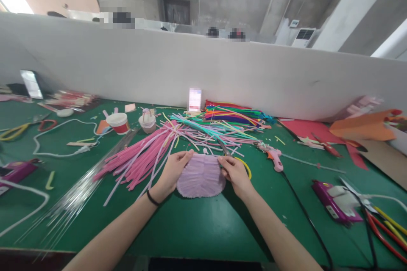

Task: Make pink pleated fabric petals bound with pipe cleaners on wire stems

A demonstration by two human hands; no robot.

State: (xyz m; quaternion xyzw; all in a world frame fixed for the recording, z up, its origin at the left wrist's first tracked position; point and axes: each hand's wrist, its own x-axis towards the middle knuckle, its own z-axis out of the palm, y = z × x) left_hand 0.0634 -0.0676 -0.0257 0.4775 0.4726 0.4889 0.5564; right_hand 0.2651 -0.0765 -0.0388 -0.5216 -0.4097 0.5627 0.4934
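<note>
Between my two hands I hold up a lilac, pleated, rounded piece (pixel 201 176) with a scalloped lower edge; it looks like fabric or paper. My left hand (pixel 174 172) pinches its upper left corner between thumb and fingers. At the upper right corner my right hand (pixel 233 173) grips it the same way. Just beyond the hands lies a spread of pink pipe cleaners (pixel 144 152), with lilac and mint ones mixed in. Scissors with a yellow handle (pixel 246 168) lie partly hidden behind my right hand.
A pink glue gun (pixel 275 159) lies to the right, its black cord running forward. Purple power strips (pixel 337 203) sit at both sides. Thin clear rods (pixel 79 190) lie on the left. A paper cup (pixel 118 123), a lit phone (pixel 195 100) and rainbow pipe cleaners (pixel 233 115) stand or lie farther back.
</note>
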